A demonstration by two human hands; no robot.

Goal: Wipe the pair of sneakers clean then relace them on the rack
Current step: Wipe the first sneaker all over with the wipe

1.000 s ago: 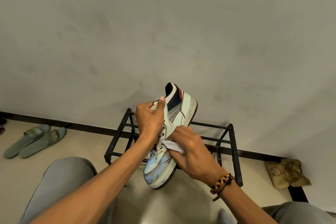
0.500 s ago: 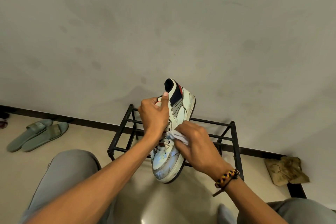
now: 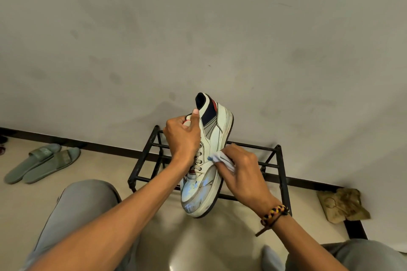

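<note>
The white leather sneaker is being gripped at its collar by the left hand, heel up, toe down; beside its laces, a white wipe is being pinched by the right hand.

Left hand gripping sneaker (toe down), right hand pressing wipe on its side

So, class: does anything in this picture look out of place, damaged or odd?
The sneaker held by the left hand has bluish smears on its toe, where the right hand presses a white wipe. A crumpled brownish cloth lies by the wall.
</note>
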